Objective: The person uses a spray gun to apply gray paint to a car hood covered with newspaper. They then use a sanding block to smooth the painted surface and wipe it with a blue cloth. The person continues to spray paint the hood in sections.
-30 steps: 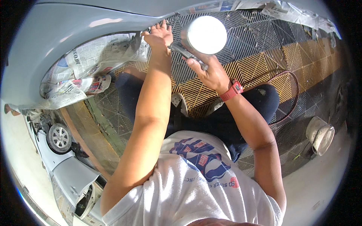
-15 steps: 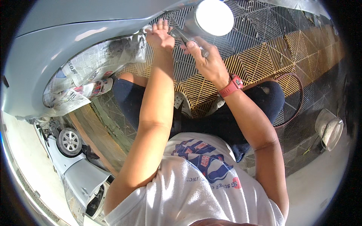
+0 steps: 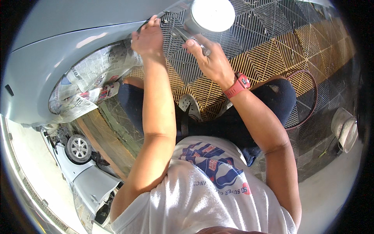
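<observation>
My right hand (image 3: 210,58) is wrapped round the handle of a spray gun (image 3: 184,35), its metal body pointing away to the left. On top of the gun sits a large cup with a round white lid (image 3: 213,15). My left hand (image 3: 149,40) has its fingers stretched out and holds nothing. It is raised by the lower edge of a grey car body panel (image 3: 93,23), close to newspaper masking (image 3: 99,64) that fills the wheel arch. Whether its fingertips touch the panel I cannot tell.
Black and yellow slatted floor tiles (image 3: 257,54) lie under me. A thin reddish hose (image 3: 314,97) curves by my right knee. At the far right stands a dirty bucket (image 3: 344,130). Another car with a silver wheel (image 3: 79,149) shows at lower left.
My left hand has shifted left, toward the panel edge and the newspaper. The spray gun in my right hand has moved slightly left and away from me.
</observation>
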Motion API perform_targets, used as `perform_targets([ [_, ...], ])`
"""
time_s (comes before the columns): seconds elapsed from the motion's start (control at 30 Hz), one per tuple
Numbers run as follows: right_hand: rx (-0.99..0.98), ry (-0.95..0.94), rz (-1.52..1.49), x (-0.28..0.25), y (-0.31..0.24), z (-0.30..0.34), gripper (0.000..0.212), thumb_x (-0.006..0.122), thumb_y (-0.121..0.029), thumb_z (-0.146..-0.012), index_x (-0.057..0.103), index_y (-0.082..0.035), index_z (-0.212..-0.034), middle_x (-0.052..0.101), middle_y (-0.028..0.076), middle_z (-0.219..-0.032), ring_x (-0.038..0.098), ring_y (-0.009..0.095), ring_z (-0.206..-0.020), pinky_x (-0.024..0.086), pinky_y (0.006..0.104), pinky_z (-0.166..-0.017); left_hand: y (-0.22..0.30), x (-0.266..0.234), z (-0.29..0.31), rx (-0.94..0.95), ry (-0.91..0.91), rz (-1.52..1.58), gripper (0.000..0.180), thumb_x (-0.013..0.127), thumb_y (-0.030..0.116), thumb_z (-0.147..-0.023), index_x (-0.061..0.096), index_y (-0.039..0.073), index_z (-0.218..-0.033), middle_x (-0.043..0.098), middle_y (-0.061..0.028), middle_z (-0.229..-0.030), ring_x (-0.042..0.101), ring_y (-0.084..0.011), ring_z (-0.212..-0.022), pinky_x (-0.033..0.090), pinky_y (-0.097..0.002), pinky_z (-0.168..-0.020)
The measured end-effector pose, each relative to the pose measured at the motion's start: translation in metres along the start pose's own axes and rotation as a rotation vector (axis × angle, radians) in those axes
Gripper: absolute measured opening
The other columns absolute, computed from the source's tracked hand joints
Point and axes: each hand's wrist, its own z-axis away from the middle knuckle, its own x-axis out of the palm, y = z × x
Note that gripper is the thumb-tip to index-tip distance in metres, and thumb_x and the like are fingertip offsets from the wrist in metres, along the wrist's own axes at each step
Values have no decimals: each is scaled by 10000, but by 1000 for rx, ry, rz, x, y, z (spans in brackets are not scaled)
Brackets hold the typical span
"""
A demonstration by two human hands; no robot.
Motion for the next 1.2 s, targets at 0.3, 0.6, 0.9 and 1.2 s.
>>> perform_targets([
  [0.3, 48, -15, 8, -3, 2, -1, 737, 623, -575, -1094, 695, 108, -1360, 778, 346, -1103, 788, 454, -1065, 595, 474, -950, -14, -34, 25, 266, 484, -1239, 788, 306, 567, -1191, 225, -26, -1703, 405, -232, -1720, 491, -356, -1542, 369, -514, -1256],
  [0.6, 32, -19, -2, -7, 0, 6, 651, 638, -524, -1101, 710, 72, -1355, 766, 324, -1008, 784, 420, -937, 587, 465, -867, -43, -79, -59, 308, 332, -1636, 987, 310, 790, -1107, 755, -84, -1220, 837, -209, -1010, 824, -266, -912, 629, -341, -844],
  [0.9, -5, 0, -29, 0, -1, 4, 575, 634, -474, -1121, 721, 53, -1334, 779, 295, -1019, 782, 373, -952, 582, 446, -871, -62, -51, -56, 332, 356, -2125, 745, 543, 737, -1051, 862, 70, -951, 845, -17, -808, 829, -164, -797, 629, -309, -781],
  [1.2, 13, 0, 0, 4, 7, 1, 678, 635, -525, -1106, 699, 104, -1350, 768, 350, -1060, 789, 443, -1002, 602, 464, -904, -6, -84, -42, 483, 201, -1455, 668, 594, 516, -1125, 609, -116, -1342, 768, -286, -1153, 814, -316, -849, 670, -342, -680],
])
